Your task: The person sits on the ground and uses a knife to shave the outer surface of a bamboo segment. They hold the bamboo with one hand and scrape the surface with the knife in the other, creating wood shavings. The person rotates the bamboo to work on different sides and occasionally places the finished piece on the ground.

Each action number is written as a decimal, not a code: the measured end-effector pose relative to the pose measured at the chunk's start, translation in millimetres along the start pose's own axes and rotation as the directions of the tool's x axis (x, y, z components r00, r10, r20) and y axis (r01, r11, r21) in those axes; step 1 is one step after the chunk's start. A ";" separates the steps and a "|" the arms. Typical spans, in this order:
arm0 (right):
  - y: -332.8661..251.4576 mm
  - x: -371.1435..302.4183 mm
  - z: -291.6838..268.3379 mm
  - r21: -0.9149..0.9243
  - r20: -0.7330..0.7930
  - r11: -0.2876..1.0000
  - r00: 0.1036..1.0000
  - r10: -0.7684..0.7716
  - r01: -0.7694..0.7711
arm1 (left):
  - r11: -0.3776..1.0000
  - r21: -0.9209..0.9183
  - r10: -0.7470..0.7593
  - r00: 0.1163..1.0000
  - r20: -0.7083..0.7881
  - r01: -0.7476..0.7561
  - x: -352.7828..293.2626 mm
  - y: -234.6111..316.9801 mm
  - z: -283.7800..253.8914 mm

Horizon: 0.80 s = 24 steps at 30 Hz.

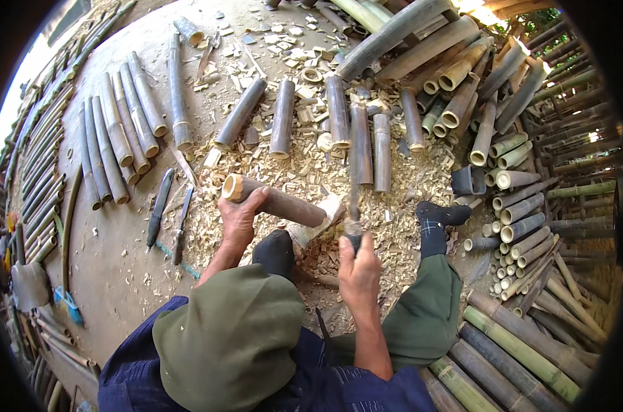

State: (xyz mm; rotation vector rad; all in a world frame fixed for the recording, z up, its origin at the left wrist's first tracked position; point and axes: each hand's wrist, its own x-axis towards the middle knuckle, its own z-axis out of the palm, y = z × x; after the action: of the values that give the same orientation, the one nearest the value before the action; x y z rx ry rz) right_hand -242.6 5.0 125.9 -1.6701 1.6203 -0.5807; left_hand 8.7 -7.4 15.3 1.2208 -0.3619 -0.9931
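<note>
My left hand is wrapped round a short bamboo section, near its pale, trimmed end. The section lies slanted in front of me, its darker end by a pale wooden block between my feet. My right hand grips the handle of a long-bladed knife, held to the right of the bamboo with its blade pointing away from me. The blade is a little blurred and overlaps bamboo pieces behind it. Wood chips cover the ground around both hands.
Two more knives lie to the left. Cut bamboo sections stretch across the front, and longer ones lie at left. Bamboo stacks line the right side. My socked right foot is beside a dark container.
</note>
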 end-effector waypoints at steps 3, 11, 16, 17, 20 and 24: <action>20.9 -1.5 18.1 0.117 -0.167 0.974 0.970 -0.174 0.195 | 0.998 0.022 0.057 0.997 0.059 -0.058 -0.8 0.7 2.4; 53.3 15.4 41.5 -0.130 0.073 0.991 0.997 0.034 -0.024 | 0.968 0.233 0.051 0.983 0.175 -0.092 -4.6 12.6 3.8; 10.0 -13.7 8.0 0.162 -0.166 0.970 0.974 -0.156 0.183 | 0.984 0.169 0.027 0.987 0.161 -0.054 -12.1 7.7 -2.3; 41.6 -16.8 22.8 0.190 -0.256 0.947 0.944 -0.207 0.259 | 0.984 0.168 0.035 0.983 0.179 -0.066 -11.5 7.9 3.3; 99.6 -2.8 60.4 -0.226 0.089 0.941 0.956 0.278 -0.253 | 0.945 0.277 0.102 0.963 0.250 -0.172 -16.2 6.9 11.1; 65.4 3.5 33.2 -0.239 0.102 0.969 0.990 0.095 -0.068 | 0.959 0.269 0.016 0.964 0.264 -0.089 -6.5 18.3 2.4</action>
State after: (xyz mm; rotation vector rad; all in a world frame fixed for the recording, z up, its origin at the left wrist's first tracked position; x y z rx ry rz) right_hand -260.0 11.5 54.9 -1.7607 1.7186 -0.2545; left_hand 11.5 -3.6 34.3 1.3272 -0.7586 -1.0838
